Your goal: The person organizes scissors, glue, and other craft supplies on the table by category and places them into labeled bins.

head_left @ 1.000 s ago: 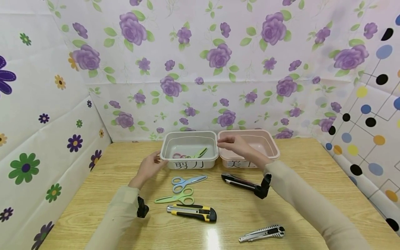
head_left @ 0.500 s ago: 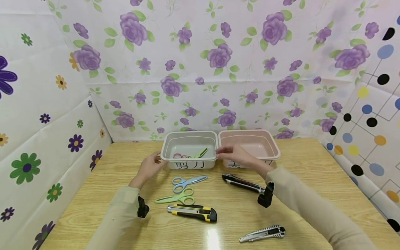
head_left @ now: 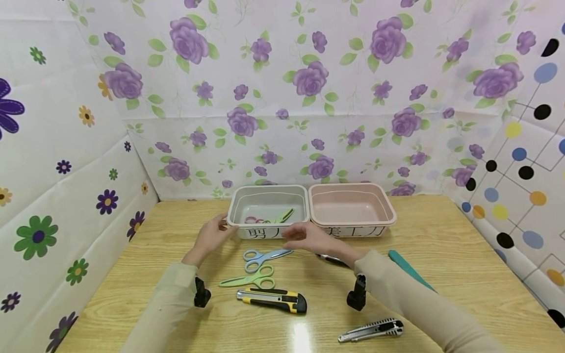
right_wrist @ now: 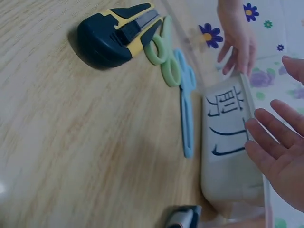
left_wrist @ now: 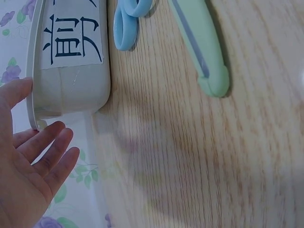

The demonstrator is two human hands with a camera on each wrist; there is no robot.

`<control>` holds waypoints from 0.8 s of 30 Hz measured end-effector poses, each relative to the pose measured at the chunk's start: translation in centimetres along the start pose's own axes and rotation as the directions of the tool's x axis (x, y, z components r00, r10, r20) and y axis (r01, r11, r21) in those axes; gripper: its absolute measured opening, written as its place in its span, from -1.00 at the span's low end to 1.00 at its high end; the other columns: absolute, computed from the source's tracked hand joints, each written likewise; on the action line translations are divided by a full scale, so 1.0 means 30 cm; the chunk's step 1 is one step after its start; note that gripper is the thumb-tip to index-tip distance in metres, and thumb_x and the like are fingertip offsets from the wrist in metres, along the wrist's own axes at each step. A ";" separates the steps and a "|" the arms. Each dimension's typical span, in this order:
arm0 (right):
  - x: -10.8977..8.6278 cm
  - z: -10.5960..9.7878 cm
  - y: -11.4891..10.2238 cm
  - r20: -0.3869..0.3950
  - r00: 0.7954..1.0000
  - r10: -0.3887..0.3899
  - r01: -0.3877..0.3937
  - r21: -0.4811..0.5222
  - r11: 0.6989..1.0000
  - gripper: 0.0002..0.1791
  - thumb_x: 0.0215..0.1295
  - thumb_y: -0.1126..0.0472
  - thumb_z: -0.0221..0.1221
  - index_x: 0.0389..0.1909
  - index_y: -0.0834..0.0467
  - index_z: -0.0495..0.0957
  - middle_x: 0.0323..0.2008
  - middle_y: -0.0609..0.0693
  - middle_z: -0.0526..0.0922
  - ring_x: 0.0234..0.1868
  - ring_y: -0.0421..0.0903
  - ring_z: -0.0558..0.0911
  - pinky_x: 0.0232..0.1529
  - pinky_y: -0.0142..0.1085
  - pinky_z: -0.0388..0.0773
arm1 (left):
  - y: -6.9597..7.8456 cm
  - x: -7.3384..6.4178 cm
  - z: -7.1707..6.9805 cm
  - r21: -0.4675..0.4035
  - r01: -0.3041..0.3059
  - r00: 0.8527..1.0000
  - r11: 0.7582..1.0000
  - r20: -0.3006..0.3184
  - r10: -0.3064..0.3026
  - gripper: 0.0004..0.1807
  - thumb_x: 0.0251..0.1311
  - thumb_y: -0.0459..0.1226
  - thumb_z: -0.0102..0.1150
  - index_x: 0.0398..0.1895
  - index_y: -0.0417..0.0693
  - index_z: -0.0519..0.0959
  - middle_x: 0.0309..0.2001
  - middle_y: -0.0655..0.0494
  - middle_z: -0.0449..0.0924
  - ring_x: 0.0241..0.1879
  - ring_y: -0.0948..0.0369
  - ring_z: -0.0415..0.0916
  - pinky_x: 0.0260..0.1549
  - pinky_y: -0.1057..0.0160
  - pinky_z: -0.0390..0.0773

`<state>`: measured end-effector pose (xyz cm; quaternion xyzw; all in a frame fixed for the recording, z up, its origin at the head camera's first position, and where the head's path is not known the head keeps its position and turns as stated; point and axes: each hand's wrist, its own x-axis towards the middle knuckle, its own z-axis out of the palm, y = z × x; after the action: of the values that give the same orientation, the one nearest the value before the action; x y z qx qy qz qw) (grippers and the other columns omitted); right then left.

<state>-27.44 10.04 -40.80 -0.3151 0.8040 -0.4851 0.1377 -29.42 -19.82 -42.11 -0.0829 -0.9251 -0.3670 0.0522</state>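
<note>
My left hand (head_left: 213,236) holds the left front corner of a grey plastic basket (head_left: 269,190), thumb at the rim and fingers around the side. Inside the basket lie scissors (head_left: 283,215) with green and pink parts. My right hand (head_left: 311,237) hovers in front of the basket's label, fingers loosely spread and holding nothing. Just below its fingertips are blue scissors (head_left: 260,259), with green scissors (head_left: 251,279) nearer me. A black utility knife (head_left: 332,260) is mostly hidden under the right hand and wrist.
A pink basket (head_left: 353,223) stands against the grey one's right side. Nearer me lie a yellow-and-black utility knife (head_left: 275,300) and a silver utility knife (head_left: 372,330). A long teal object (head_left: 408,268) is partly covered by the right sleeve. Patterned cloth surrounds the wooden table (head_left: 145,274).
My right hand has come down and toward me from above the baskets to over the blue scissors. Its sleeve has uncovered the teal object. The left hand keeps its place.
</note>
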 end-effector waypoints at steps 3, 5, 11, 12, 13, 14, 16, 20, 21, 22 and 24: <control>0.018 0.022 0.018 0.003 1.000 -0.023 0.023 -0.021 1.000 -0.53 0.12 0.12 0.24 0.04 0.24 0.48 -0.03 0.20 0.55 -0.02 0.00 0.53 0.03 -0.20 0.43 | -0.002 0.001 0.001 0.005 -0.001 1.000 1.000 0.000 0.001 -0.36 0.15 -0.12 0.14 0.23 -0.29 0.28 -0.05 -0.24 0.54 -0.19 0.01 0.52 -0.25 0.07 0.53; 0.031 0.035 0.034 0.001 0.999 -0.036 0.036 -0.047 0.998 -0.54 0.11 0.13 0.25 0.02 0.24 0.49 -0.04 0.21 0.55 0.00 0.02 0.52 0.06 -0.16 0.41 | -0.004 0.002 0.001 0.004 0.000 1.000 1.000 0.002 0.000 -0.36 0.15 -0.12 0.14 0.23 -0.28 0.28 -0.04 -0.24 0.54 -0.19 0.00 0.53 -0.24 0.07 0.53; 0.067 0.060 0.079 0.010 0.999 -0.045 0.046 -0.159 0.986 -0.52 0.09 0.13 0.26 0.02 0.27 0.49 -0.05 0.18 0.55 0.00 0.04 0.51 0.05 -0.12 0.41 | -0.010 0.003 0.003 -0.003 0.001 1.000 1.000 0.005 -0.001 -0.36 0.15 -0.11 0.14 0.23 -0.28 0.28 -0.04 -0.24 0.53 -0.18 -0.01 0.53 -0.24 0.07 0.53; 0.071 0.062 0.082 0.014 0.999 -0.044 0.046 -0.166 0.985 -0.51 0.09 0.13 0.26 0.03 0.28 0.48 -0.04 0.18 0.55 0.01 0.05 0.51 0.05 -0.11 0.41 | -0.010 0.003 0.004 -0.002 0.002 1.000 1.000 0.005 -0.002 -0.36 0.15 -0.11 0.14 0.23 -0.28 0.28 -0.04 -0.24 0.53 -0.18 0.00 0.53 -0.24 0.07 0.53; 0.077 0.065 0.088 0.015 0.999 -0.047 0.049 -0.175 0.983 -0.51 0.09 0.13 0.26 0.03 0.28 0.48 -0.04 0.18 0.55 0.00 0.05 0.51 0.05 -0.12 0.41 | -0.011 0.003 0.004 -0.002 0.003 1.000 1.000 0.006 -0.003 -0.36 0.15 -0.11 0.14 0.23 -0.28 0.28 -0.04 -0.24 0.53 -0.18 0.00 0.53 -0.24 0.07 0.53; 0.081 0.067 0.090 0.016 0.999 -0.045 0.048 -0.175 0.983 -0.51 0.10 0.13 0.26 0.03 0.29 0.48 -0.04 0.19 0.55 0.01 0.05 0.50 0.05 -0.12 0.41 | -0.011 0.003 0.004 -0.001 0.004 1.000 1.000 0.006 -0.004 -0.36 0.15 -0.11 0.14 0.24 -0.27 0.28 -0.04 -0.24 0.54 -0.18 0.00 0.53 -0.24 0.07 0.53; 0.089 0.072 0.095 0.020 0.999 -0.045 0.048 -0.173 0.984 -0.51 0.10 0.14 0.26 0.03 0.30 0.48 -0.04 0.19 0.55 0.01 0.05 0.50 0.06 -0.13 0.41 | -0.009 0.002 0.003 -0.002 0.005 1.000 1.000 0.008 -0.005 -0.36 0.15 -0.11 0.14 0.24 -0.27 0.28 -0.04 -0.23 0.53 -0.18 0.01 0.53 -0.24 0.07 0.53; 0.100 0.085 0.104 0.047 0.998 -0.038 0.045 -0.163 0.986 -0.54 0.11 0.19 0.25 0.03 0.32 0.47 -0.03 0.18 0.55 0.03 0.04 0.50 0.06 -0.18 0.42 | -0.006 -0.001 0.003 -0.004 0.000 1.000 1.000 0.010 0.000 -0.35 0.16 -0.11 0.14 0.24 -0.27 0.27 -0.04 -0.24 0.53 -0.19 0.01 0.53 -0.25 0.08 0.53; 0.102 0.089 0.105 0.059 0.998 -0.031 0.041 -0.164 0.986 -0.54 0.11 0.20 0.25 0.03 0.32 0.46 -0.03 0.17 0.55 0.03 0.04 0.50 0.06 -0.19 0.42 | -0.005 -0.001 0.003 -0.004 -0.003 1.000 1.000 0.008 0.003 -0.36 0.15 -0.11 0.14 0.24 -0.27 0.28 -0.04 -0.24 0.53 -0.19 0.01 0.53 -0.25 0.08 0.54; 0.104 0.093 0.105 0.071 0.997 -0.025 0.036 -0.167 0.985 -0.54 0.12 0.21 0.25 0.03 0.32 0.46 -0.03 0.17 0.55 0.04 0.04 0.50 0.05 -0.19 0.43 | -0.005 -0.001 0.003 -0.001 -0.005 1.000 1.000 0.007 0.005 -0.36 0.15 -0.11 0.14 0.24 -0.27 0.28 -0.04 -0.24 0.53 -0.19 0.01 0.53 -0.26 0.08 0.54; 0.104 0.103 0.104 0.090 0.996 -0.015 0.031 -0.179 0.983 -0.55 0.12 0.22 0.24 0.03 0.32 0.46 -0.03 0.17 0.55 0.03 0.03 0.51 0.04 -0.19 0.44 | -0.006 0.000 0.003 0.003 -0.008 1.000 1.000 0.003 0.008 -0.36 0.15 -0.12 0.14 0.23 -0.28 0.29 -0.05 -0.24 0.54 -0.20 0.01 0.53 -0.26 0.09 0.54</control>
<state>-29.37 6.92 -44.75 -0.3566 0.8340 -0.3976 0.1387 -29.45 -19.90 -42.30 -0.0869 -0.9254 -0.3653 0.0524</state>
